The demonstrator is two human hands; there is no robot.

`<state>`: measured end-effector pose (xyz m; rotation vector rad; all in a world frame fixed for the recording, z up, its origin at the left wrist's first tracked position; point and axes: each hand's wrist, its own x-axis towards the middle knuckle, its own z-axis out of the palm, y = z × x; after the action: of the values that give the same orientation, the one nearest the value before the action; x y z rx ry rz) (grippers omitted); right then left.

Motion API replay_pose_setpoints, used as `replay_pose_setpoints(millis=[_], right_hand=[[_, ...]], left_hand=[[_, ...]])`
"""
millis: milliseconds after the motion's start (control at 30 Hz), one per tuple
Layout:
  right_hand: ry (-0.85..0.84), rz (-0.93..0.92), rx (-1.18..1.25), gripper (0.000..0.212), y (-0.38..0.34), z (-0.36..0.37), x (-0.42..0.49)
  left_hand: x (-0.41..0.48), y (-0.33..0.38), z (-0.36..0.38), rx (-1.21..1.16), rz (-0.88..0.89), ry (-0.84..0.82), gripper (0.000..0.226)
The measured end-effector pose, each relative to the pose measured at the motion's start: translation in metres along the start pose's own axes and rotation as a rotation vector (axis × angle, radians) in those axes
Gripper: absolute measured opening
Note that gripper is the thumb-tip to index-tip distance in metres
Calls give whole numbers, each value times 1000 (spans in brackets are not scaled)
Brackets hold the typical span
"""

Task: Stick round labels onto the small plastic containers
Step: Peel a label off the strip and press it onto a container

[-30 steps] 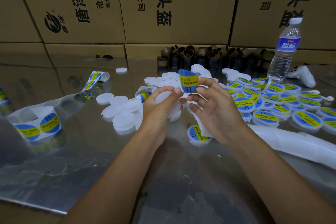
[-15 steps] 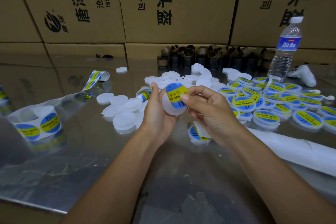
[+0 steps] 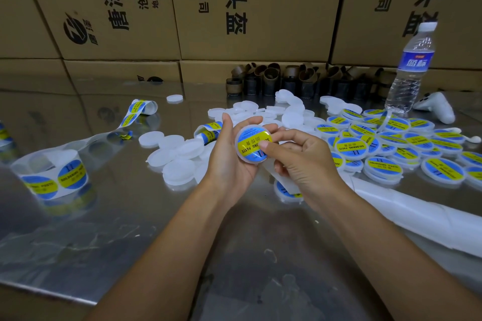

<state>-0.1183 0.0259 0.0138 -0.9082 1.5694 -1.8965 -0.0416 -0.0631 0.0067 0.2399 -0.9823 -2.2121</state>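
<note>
Steel, shiny and scuffed, covers the tabletop (image 3: 125,232). Above its middle the left hand (image 3: 229,164) cradles one small round container (image 3: 248,161), fingers curled behind it and thumb on its upper left rim, so that grip is closed round the container. A blue and yellow label (image 3: 249,139) lies on the container's face, turned towards the camera. The right hand (image 3: 306,165) meets it from the right: its thumb presses on the label's lower right part and its forefinger lies against the rim, a narrow pinching grip, the other fingers curled in.

Behind and left of the hands lie plain white containers (image 3: 180,155) in a loose heap. Towards the right edge sits a crowd of labelled containers (image 3: 391,147), overlapping one another. Near the left edge stands a label roll (image 3: 49,177), its strip trailing towards the far edge. A water bottle (image 3: 410,68) stands upright at the far right, beside brown rings (image 3: 273,79) lined along the far edge. Cardboard boxes (image 3: 260,8) rise behind. A white backing strip (image 3: 417,219) runs off the right edge.
</note>
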Motion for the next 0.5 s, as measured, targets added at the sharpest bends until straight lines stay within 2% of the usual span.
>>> replay_pose_setpoints(millis=[233, 400, 500], right_hand=[[30, 44, 61, 12, 3, 1, 2], [29, 46, 44, 12, 4, 0, 3], [25, 53, 51, 12, 5, 0, 4]], left_hand=[[0, -1, 1, 19, 2, -21, 51], [-2, -2, 4, 74, 54, -43, 25], [-3, -3, 3, 130, 94, -72, 22]])
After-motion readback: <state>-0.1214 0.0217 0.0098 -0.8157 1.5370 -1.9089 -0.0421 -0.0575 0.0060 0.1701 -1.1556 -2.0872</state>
